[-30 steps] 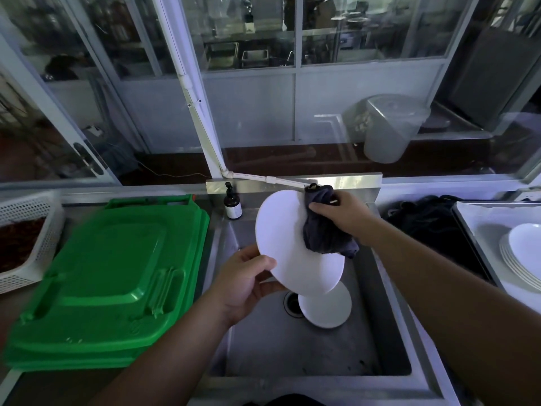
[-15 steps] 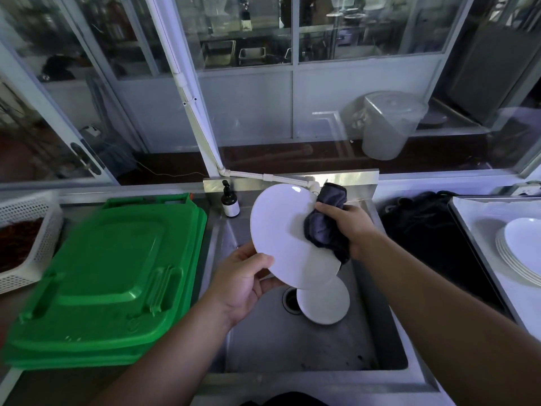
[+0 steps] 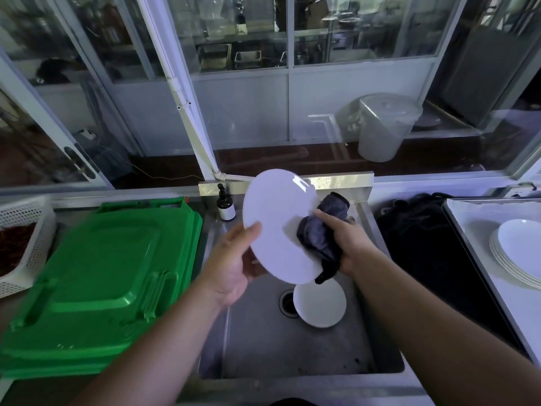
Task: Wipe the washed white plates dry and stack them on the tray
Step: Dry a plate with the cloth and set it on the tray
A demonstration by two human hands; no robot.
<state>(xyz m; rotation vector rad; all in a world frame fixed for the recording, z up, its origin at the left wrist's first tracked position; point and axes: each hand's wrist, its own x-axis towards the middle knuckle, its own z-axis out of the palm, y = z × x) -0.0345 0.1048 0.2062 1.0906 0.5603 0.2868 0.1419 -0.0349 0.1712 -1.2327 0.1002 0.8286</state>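
The round white glazed plate point(image 3: 278, 227) is held tilted above the steel sink point(image 3: 292, 347), its left rim pinched by the left hand point(image 3: 234, 268). A dark grey cloth point(image 3: 322, 238) is gripped by the right hand point(image 3: 351, 244) and pressed on the plate's right side. The plate is likely hard, wet, slippery and easily broken, so it is best held by the rim.

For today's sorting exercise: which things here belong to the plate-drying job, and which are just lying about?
Job: round white plate held by left hand; dark grey cloth in right hand; white plate in steel sink; stacked white plates; white tray.

Lying about: green plastic lid; dark pump bottle; white mesh basket.
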